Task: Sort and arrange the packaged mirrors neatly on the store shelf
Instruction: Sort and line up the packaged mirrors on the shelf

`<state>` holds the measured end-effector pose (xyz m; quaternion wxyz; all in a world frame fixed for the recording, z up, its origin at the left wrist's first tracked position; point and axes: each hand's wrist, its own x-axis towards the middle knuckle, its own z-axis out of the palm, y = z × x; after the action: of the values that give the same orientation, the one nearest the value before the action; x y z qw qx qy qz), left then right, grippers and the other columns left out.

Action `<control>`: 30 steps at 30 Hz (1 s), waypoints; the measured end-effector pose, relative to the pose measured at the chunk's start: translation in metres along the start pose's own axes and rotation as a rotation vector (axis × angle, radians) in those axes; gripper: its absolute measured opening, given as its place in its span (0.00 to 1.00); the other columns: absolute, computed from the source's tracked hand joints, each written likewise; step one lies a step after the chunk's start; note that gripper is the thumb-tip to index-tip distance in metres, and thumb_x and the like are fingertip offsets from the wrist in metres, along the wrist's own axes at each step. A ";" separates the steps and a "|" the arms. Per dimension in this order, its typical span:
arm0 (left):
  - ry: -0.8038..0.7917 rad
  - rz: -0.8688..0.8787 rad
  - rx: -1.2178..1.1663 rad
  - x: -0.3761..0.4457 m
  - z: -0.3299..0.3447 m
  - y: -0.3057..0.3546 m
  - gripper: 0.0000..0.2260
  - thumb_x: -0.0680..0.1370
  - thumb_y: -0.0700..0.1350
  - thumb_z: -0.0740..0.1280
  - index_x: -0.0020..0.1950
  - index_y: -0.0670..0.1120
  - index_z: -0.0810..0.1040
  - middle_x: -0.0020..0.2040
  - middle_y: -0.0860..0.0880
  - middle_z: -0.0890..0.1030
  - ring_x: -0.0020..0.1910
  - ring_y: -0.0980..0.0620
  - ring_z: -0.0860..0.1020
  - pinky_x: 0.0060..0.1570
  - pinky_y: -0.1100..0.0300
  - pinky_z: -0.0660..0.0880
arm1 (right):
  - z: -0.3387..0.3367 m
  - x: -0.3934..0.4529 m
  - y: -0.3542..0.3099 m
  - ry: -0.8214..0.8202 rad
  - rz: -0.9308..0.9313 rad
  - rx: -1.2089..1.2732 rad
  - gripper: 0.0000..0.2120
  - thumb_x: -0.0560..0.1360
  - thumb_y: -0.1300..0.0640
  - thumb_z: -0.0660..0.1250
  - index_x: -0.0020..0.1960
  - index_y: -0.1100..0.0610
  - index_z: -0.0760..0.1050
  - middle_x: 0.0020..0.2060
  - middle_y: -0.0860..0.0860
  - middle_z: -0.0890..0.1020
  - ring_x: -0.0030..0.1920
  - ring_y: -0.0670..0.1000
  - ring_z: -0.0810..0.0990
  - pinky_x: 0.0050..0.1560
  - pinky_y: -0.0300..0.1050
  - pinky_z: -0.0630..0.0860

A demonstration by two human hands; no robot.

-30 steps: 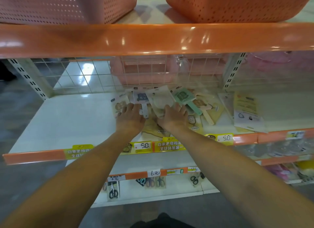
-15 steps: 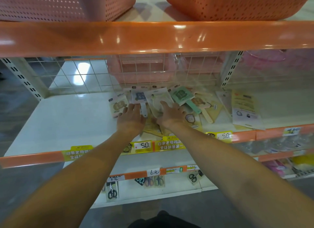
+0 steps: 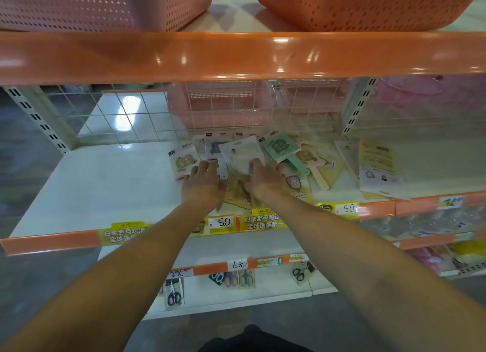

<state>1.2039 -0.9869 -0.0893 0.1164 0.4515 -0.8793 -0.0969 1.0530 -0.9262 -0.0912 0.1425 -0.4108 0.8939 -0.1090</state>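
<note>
A messy pile of packaged hand mirrors lies on the white middle shelf (image 3: 105, 183). Among them are a beige mirror pack (image 3: 184, 161) at the left, a round cream mirror pack (image 3: 243, 154) in the middle and a green mirror (image 3: 282, 149) with a handle to the right. My left hand (image 3: 203, 186) lies flat on the packs just right of the beige one, fingers spread. My right hand (image 3: 265, 179) rests on the lower edge of the round cream pack, fingertips on its wrapper. Yellow packs lie under both hands.
An orange shelf rail (image 3: 236, 54) overhangs close above, with pink and orange baskets (image 3: 368, 4) on top. A wire grid (image 3: 223, 110) backs the shelf. Flat yellow-and-white packs (image 3: 378, 167) lie at the right. Price tags (image 3: 223, 223) line the front edge; scissors (image 3: 173, 295) hang below.
Both hands have slid slightly deeper into the pile; my right hand has come onto the round cream pack, which has shifted a little. The view has dipped slightly.
</note>
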 end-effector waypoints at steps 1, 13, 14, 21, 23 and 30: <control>-0.002 -0.001 -0.003 0.000 0.000 0.000 0.21 0.77 0.49 0.61 0.70 0.47 0.66 0.66 0.45 0.70 0.64 0.43 0.70 0.59 0.49 0.68 | -0.001 -0.001 -0.001 -0.004 -0.004 -0.009 0.24 0.71 0.41 0.68 0.62 0.47 0.65 0.64 0.61 0.65 0.64 0.64 0.63 0.61 0.60 0.69; -0.002 -0.025 -0.021 -0.004 -0.003 -0.001 0.21 0.78 0.50 0.61 0.69 0.47 0.66 0.67 0.45 0.70 0.64 0.43 0.69 0.60 0.48 0.68 | -0.005 -0.007 0.006 0.012 -0.083 -0.033 0.16 0.73 0.46 0.67 0.58 0.48 0.67 0.64 0.57 0.66 0.60 0.63 0.67 0.58 0.59 0.71; -0.003 -0.022 -0.025 -0.003 -0.002 -0.001 0.21 0.77 0.50 0.61 0.69 0.47 0.66 0.67 0.45 0.70 0.64 0.43 0.69 0.60 0.48 0.68 | -0.004 -0.008 0.006 0.025 -0.084 -0.019 0.16 0.73 0.46 0.66 0.58 0.48 0.67 0.63 0.57 0.66 0.60 0.63 0.67 0.57 0.58 0.72; 0.000 -0.003 -0.052 0.005 -0.003 0.015 0.20 0.78 0.50 0.60 0.69 0.47 0.67 0.67 0.46 0.69 0.65 0.43 0.69 0.60 0.49 0.69 | -0.023 -0.013 0.018 0.106 -0.097 -0.009 0.15 0.74 0.43 0.65 0.58 0.47 0.70 0.61 0.55 0.68 0.61 0.62 0.68 0.57 0.56 0.70; -0.018 0.011 -0.031 0.009 -0.001 0.026 0.20 0.78 0.51 0.60 0.69 0.48 0.66 0.67 0.45 0.69 0.66 0.43 0.69 0.61 0.48 0.69 | -0.031 -0.012 0.028 0.121 -0.079 0.002 0.15 0.74 0.43 0.65 0.58 0.47 0.70 0.62 0.55 0.69 0.62 0.62 0.68 0.58 0.56 0.70; -0.026 0.116 -0.036 0.020 0.014 0.083 0.20 0.77 0.50 0.61 0.68 0.46 0.68 0.66 0.44 0.70 0.65 0.42 0.69 0.59 0.48 0.70 | -0.055 -0.012 0.079 0.182 0.029 0.000 0.19 0.73 0.44 0.64 0.61 0.48 0.69 0.60 0.56 0.70 0.61 0.63 0.69 0.57 0.56 0.71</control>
<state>1.1248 -0.9544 -0.0772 0.1185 0.3966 -0.9034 -0.1116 0.9854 -0.8625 -0.0623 0.0622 -0.3863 0.9089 -0.1441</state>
